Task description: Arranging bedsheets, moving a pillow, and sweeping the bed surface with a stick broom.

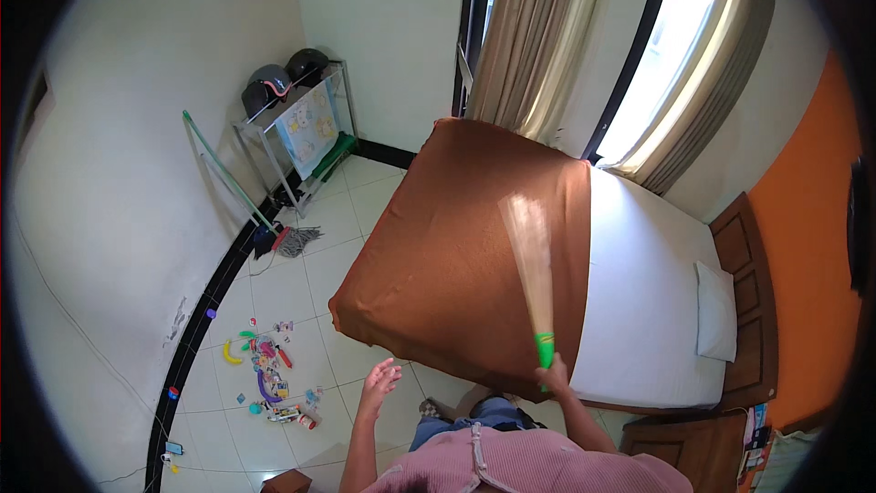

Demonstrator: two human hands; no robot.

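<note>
A lidi bed broom (531, 267) with a green handle is gripped in my right hand (556, 375). Its pale bristles fan out over a brown blanket (438, 239), and their far end is blurred. The blanket covers the foot half of a bed; a white sheet (643, 301) shows on the rest. To the left, my left hand (380, 383) is raised in the air beside the bed's near edge, fingers apart and holding nothing. A white pillow (715, 311) lies against the wooden headboard (746, 274).
Scattered toys (270, 363) lie on the tiled floor at left. A mop (298, 241) leans on the wall near a metal rack (274, 150) bearing two helmets. Curtains (534, 48) hang behind the bed. A wooden cabinet (674, 448) stands to my right.
</note>
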